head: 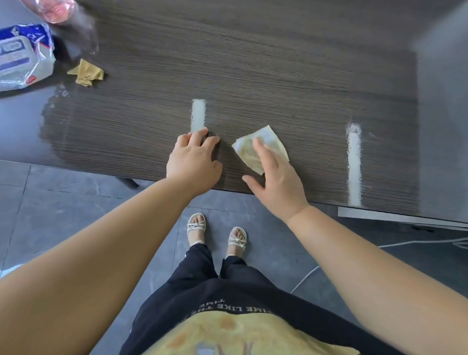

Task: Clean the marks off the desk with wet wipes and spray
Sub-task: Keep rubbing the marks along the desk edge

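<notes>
Head view: mid-wipe on the desk (277, 69), marks not yet cleared.
My right hand (276, 181) presses the wet wipe (263, 143) flat, fingers straight. My left hand (194, 161) rests loosely spread, holding nothing, beside a pale streak (199, 114). Next, I judge, the wipe slides onto it.

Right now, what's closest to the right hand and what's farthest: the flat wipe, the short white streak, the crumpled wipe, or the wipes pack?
1. Flat wipe, under the fingers of the right hand.
2. Short white streak, to its left, by the left hand.
3. Crumpled wipe, far left on the desk.
4. Wipes pack, farther left, at the desk's edge.
</notes>
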Demonstrator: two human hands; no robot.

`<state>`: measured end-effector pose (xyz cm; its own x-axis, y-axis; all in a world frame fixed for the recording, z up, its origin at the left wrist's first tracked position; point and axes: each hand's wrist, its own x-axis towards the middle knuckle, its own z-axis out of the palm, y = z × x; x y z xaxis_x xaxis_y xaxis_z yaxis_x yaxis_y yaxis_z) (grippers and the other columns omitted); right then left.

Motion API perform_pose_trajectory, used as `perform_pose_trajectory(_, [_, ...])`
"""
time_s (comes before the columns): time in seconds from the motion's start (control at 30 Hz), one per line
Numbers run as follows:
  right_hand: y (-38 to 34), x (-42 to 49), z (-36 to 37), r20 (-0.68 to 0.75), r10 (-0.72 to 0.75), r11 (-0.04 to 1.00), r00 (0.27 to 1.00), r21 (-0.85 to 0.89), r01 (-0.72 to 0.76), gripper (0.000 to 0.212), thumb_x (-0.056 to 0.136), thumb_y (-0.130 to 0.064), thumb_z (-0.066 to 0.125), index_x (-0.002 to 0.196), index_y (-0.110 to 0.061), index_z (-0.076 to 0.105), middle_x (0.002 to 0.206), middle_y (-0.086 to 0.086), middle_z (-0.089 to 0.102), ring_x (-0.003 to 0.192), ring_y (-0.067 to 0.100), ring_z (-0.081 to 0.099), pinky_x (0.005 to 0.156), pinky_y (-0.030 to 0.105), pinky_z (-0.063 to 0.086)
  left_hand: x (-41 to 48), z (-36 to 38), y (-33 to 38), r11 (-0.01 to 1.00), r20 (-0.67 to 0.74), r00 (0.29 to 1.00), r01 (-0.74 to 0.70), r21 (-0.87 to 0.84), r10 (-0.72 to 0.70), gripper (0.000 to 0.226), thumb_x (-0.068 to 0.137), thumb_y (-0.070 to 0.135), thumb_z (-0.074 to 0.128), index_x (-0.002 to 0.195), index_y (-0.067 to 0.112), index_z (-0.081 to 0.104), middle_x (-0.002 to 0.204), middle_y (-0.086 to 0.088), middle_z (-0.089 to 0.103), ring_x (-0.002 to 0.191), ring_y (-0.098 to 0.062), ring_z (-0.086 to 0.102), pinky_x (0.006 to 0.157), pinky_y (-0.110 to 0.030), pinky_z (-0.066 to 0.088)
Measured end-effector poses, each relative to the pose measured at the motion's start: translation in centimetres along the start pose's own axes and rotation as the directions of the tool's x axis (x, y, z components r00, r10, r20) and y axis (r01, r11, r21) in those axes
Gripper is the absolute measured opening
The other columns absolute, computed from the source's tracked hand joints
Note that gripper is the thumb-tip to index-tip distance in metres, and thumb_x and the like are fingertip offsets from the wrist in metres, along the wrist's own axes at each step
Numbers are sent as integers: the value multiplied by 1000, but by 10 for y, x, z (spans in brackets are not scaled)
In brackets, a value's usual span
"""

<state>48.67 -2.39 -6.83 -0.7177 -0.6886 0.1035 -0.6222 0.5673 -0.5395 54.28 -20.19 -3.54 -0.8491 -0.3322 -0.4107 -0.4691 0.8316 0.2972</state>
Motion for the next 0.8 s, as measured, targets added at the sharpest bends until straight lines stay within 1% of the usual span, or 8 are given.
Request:
perform_pose_trajectory(0.1, [-9, 13, 4, -59, 4, 970, 998, -241, -18, 58, 80, -51, 49, 113, -6, 63, 111, 11, 63, 98, 32, 58, 88, 39, 48, 0, 0, 0, 1000, -6, 1000, -2, 1, 2, 56, 89, 31, 45, 143, 26, 29, 154, 1, 18, 138, -28, 14, 112, -41, 26])
perform_pose_trajectory(0.27, [-13, -4, 13, 49, -105, 936, 993, -333, 116, 59, 69, -60, 63, 104, -12, 67, 104, 7, 62, 94, 28, 56, 79, 39, 49, -2, 0, -1, 1000, -6, 1000, -10, -10, 10, 56, 89, 30, 46, 142, 27, 30, 155, 2, 17, 138, -27, 13, 110, -41, 27])
perform_pose_trajectory(0.33, [-3, -24, 13, 27, -178, 933, 984, -313, 177, 51, 60, -39, 83, 103, -15, 69, 100, 4, 64, 92, 21, 49, 74, 36, 50, -3, 1, -2, 1000, -3, 1000, -15, -6, 15, 56, 89, 30, 46, 142, 27, 29, 155, 2, 16, 139, -27, 12, 110, -41, 26])
perform_pose_trajectory(0.43, [10, -40, 10, -118, -178, 962, 977, -228, 147, 26, 68, -4, 77, 91, -16, 75, 89, -2, 69, 82, 16, 46, 65, 32, 51, -4, 2, -2, 1000, 7, 1000, -19, -4, 19, 58, 89, 31, 46, 143, 27, 27, 156, 1, 13, 140, -27, 9, 112, -42, 24])
perform_pose_trajectory(0.53, [8, -37, -2, -104, -153, 985, 983, -101, 142, 20, 78, -6, 60, 82, -17, 76, 81, -3, 71, 76, 17, 53, 57, 28, 52, -5, 1, -2, 1000, 10, 1000, -16, -6, 16, 58, 89, 31, 46, 144, 27, 27, 156, 2, 13, 140, -27, 8, 112, -42, 24])
perform_pose_trajectory(0.6, [-3, -30, -17, -38, 45, 995, 998, 88, -42, 21, 81, -5, 60, 83, -19, 76, 80, -4, 71, 73, 21, 62, 59, 28, 52, -5, 1, -1, 1000, 9, 1000, -15, -4, 15, 58, 90, 32, 46, 144, 27, 26, 156, 2, 12, 141, -26, 8, 111, -43, 24])
perform_pose_trajectory(0.7, [-20, -8, -46, 262, 473, 618, 841, 582, -529, 21, 88, -7, 62, 84, -26, 68, 78, -9, 67, 70, 8, 61, 69, 23, 50, -6, 0, -1, 1000, 12, 1000, -16, 0, 16, 58, 90, 33, 46, 144, 27, 25, 156, 2, 11, 141, -25, 7, 111, -43, 24])
perform_pose_trajectory(0.8, [-10, 18, -66, 395, 604, 309, 692, 685, -660, 18, 91, -6, 55, 86, -21, 62, 80, -4, 65, 69, 8, 61, 64, 27, 50, -6, 0, -1, 1000, 18, 1000, -14, 0, 14, 58, 91, 34, 46, 144, 28, 25, 156, 3, 11, 141, -25, 6, 112, -43, 24])
